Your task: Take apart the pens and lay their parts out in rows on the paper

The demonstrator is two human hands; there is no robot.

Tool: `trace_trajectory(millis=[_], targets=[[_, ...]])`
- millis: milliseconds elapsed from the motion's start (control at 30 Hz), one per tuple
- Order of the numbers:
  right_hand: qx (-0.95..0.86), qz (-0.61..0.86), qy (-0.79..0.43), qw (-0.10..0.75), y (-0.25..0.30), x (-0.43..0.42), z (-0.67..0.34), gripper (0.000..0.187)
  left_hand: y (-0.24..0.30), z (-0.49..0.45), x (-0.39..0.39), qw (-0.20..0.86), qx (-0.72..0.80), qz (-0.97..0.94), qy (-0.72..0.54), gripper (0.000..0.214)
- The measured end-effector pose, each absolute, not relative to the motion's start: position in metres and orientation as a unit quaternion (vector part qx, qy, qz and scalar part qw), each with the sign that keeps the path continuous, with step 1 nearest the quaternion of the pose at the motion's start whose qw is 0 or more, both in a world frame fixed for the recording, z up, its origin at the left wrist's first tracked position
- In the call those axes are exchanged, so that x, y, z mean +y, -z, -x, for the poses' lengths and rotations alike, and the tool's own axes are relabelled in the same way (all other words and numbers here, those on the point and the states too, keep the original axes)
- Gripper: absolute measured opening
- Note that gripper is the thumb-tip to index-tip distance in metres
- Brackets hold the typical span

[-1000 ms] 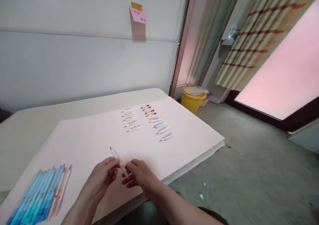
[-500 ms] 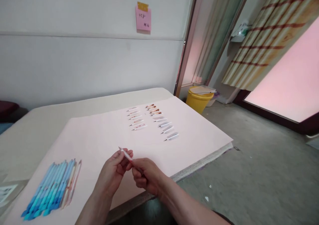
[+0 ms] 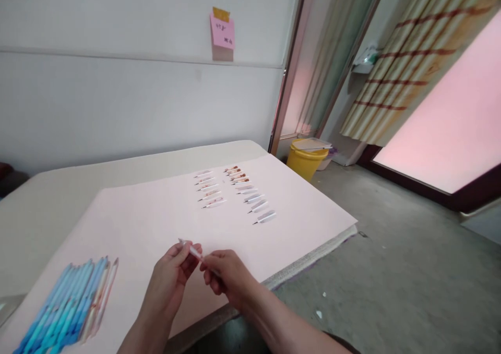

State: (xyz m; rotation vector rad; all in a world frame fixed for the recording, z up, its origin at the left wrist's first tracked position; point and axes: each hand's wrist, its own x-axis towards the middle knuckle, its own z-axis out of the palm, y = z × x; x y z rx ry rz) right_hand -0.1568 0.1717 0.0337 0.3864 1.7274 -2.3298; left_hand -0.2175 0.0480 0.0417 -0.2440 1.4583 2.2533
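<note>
A slim white and reddish pen (image 3: 194, 252) is held between my two hands over the near part of the pink sheet. My left hand (image 3: 174, 270) pinches its pointed front half, with the tip showing beyond the thumb. The fingers of my right hand (image 3: 225, 273) close around the rear end, which they mostly hide. To the left lies a row of blue pens (image 3: 66, 304), with several pale pinkish pens (image 3: 100, 299) at its right side. Farther off, several pen refills with white and patterned parts (image 3: 211, 193) lie in a column, and another column (image 3: 256, 205) lies to its right.
The pink sheet (image 3: 148, 213) covers a cream padded table (image 3: 58, 197) against a white wall. A pink note (image 3: 222, 30) is taped to the wall. Beyond the table's right edge stand a yellow bucket (image 3: 305, 163) and a striped curtain (image 3: 407, 67) above the grey floor.
The view has shifted slightly, so the scene sits a little to the left. Both hands still grip the pen in nearly the same pose.
</note>
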Motion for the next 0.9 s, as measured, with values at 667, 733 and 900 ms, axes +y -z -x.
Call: trace_trajectory(millis=[667,733,900], targets=[[0.509,-0.154,0.837,0.131,-0.0293,0.1729,0.1564,0.037,-0.0366,0.2186,0.0488,0.195,0.503,0.111,-0.835,0.005],[0.579,-0.156,0.799,0.050,-0.0294,0.1729,0.1579,0.022,-0.0359,0.2187,0.0480,0.190,0.510,0.115,-0.831,0.008],[0.614,-0.167,0.771,-0.015,-0.0329,0.1727,0.1574,0.021,-0.0345,0.2200,0.0468,0.196,0.508,0.113,-0.831,0.010]])
